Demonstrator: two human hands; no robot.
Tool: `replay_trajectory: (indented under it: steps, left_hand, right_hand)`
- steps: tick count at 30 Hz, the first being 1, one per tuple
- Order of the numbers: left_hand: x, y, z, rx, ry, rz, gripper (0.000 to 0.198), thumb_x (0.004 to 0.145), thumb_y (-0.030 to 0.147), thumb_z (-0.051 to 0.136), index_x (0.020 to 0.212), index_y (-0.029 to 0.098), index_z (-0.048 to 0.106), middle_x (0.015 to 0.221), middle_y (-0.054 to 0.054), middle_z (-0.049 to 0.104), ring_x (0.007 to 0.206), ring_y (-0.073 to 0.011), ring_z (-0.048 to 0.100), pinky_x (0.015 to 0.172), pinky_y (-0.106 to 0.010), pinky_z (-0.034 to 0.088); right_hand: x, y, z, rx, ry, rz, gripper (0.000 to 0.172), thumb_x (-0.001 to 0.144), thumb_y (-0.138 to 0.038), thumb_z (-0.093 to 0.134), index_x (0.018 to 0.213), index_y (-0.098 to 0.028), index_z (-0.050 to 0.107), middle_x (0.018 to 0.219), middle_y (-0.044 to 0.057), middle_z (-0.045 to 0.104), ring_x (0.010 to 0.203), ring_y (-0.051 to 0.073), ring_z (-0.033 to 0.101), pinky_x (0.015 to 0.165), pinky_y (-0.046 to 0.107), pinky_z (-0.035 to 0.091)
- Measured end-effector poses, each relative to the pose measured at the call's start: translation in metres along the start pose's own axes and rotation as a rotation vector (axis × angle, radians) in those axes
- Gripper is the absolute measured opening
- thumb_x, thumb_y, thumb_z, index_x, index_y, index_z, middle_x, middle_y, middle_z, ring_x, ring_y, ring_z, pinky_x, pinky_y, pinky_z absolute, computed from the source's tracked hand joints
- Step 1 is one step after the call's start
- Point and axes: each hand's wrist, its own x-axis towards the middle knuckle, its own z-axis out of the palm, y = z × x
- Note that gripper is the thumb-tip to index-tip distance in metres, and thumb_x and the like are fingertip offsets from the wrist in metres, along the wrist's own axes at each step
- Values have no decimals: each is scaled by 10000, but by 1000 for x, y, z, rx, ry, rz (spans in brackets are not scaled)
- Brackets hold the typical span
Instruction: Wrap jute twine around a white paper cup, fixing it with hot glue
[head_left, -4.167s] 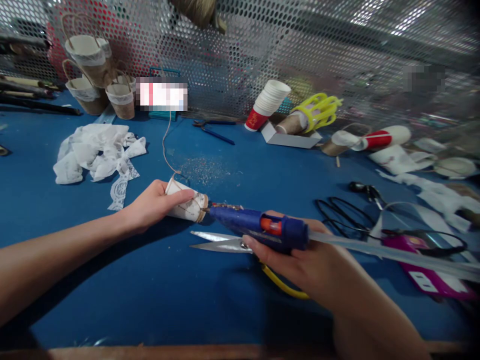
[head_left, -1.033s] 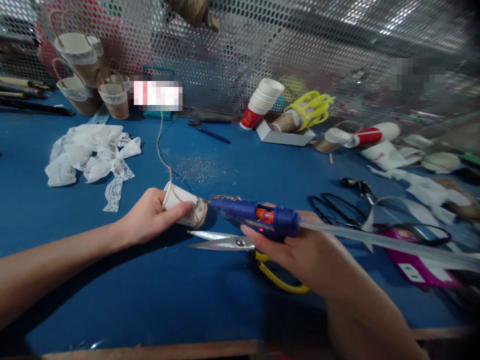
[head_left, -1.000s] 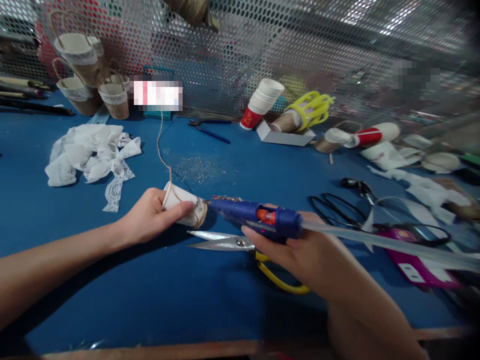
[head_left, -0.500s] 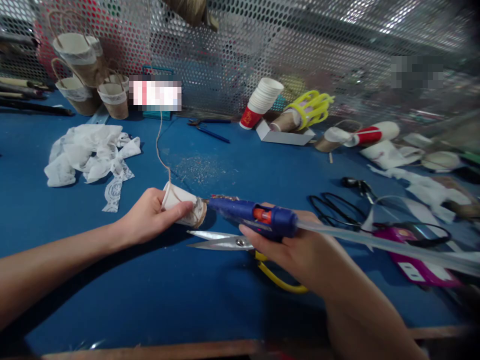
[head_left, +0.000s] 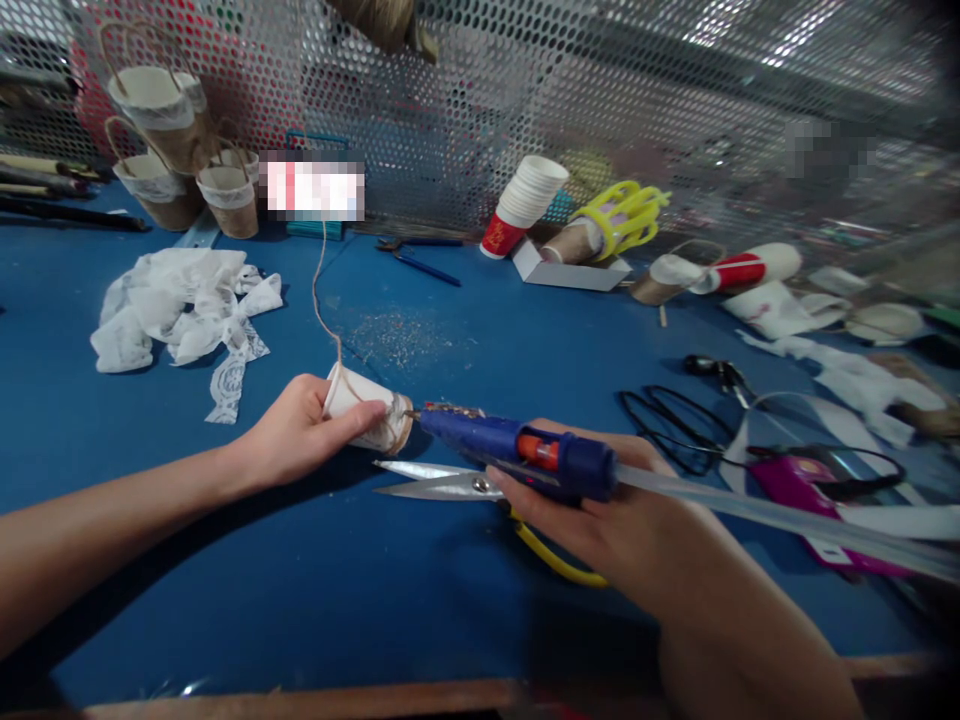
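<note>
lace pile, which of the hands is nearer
Left. The left hand, holding the paper cup, is right of the lace pile, nearer the camera; the right hand, holding the hot glue gun, is farther right.

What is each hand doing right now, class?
Left hand: closed, holding a white paper cup on its side.
Right hand: closed, holding a blue glue gun.

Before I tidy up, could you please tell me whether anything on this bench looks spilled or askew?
Loose crumbs lie scattered on the blue tabletop beyond the white cup, looking like spilled debris; the scissors lie open, partly hidden by the right hand, which seems untidy.
</note>
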Motion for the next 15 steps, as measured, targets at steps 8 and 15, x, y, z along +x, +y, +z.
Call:
replay_trajectory:
  steps: [8,15]
  left_hand:
    - [0,0,1,-22,5,2,287,773,342,511,728,110,675,766,-58,708,672,-150,618,625,-212,474]
    - [0,1,0,0,27,-21,307,760,357,519,678,99,665,679,-48,694,605,-148,603,559,-206,469]
  right_hand:
    - [0,3,2,30,-44,-21,185,785,-231,423,629,-224,521,543,-12,535,483,125,509,494,250,428]
    - [-1,12,10,-28,16,4,142,749,-244,546,631,-216,472,532,-35,522,463,108,494,475,229,413]
